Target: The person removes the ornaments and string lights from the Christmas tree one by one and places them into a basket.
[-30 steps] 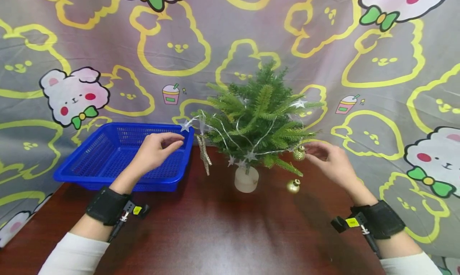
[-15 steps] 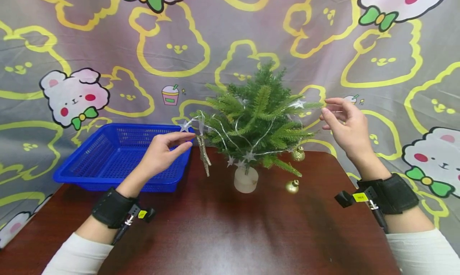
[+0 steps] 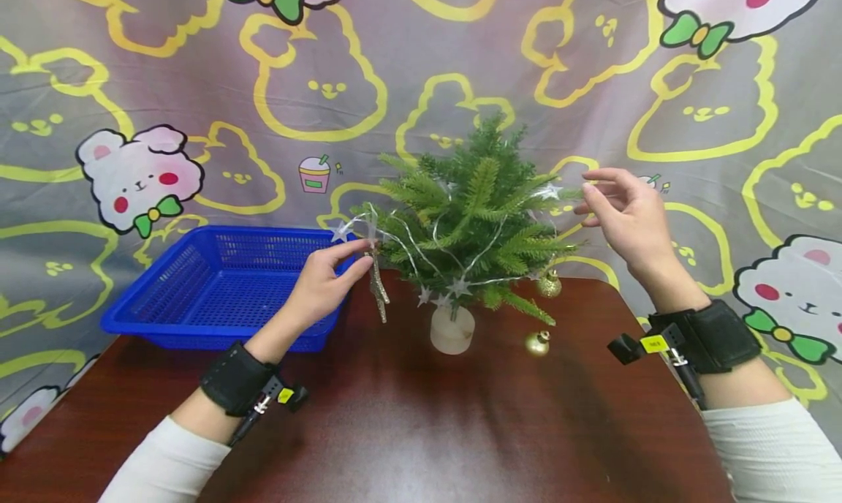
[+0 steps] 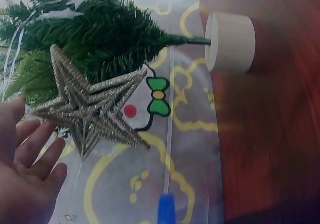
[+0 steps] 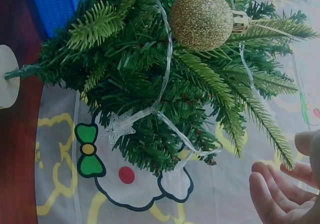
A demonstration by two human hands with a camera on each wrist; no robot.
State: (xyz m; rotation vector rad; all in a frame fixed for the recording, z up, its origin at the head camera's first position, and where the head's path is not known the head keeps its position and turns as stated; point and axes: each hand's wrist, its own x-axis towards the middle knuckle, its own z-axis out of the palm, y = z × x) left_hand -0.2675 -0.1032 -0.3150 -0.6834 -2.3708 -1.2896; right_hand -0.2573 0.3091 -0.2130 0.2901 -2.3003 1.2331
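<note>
Tree [image 3: 483, 196]: upright near the far edge of the tabletop [image 3: 421, 415], its round base [image 3: 452, 330] standing directly under the branches; it has kept its place while both hands have moved.
Left hand [image 3: 324, 284]: has come across from over the basket [image 3: 197, 331] toward the tree's left side; fingers loosely extended, thumb apart, gripping nothing that shows. The fingertips are at the top of the star; whether they touch it I cannot tell.
Star [image 4: 91, 109]: glittery, hanging at the tree's left side, with one point close to the left thumb and fingers; hardly shifted.
Right hand [image 3: 636, 221]: has left the hanging gold ball and risen to a branch tip [image 5: 287, 159] on the tree's right side; fingers relaxed, thumb apart, no firm hold visible. Contact with the tip is unclear.
Hanging gold ball [image 5: 200, 21]: on the tree's right side, now free of the hand.
Lower gold ball [image 3: 537, 343]: right of the tree's base; hung or resting, I cannot tell.
Light string [image 5: 169, 59]: draped around the tree, clear stars along it.
Basket: left of the tree, now clear of the left hand.
Meaning: the work seems to have passed from the ball to adjusting the star and the opposite branch, the ball probably being settled.
</note>
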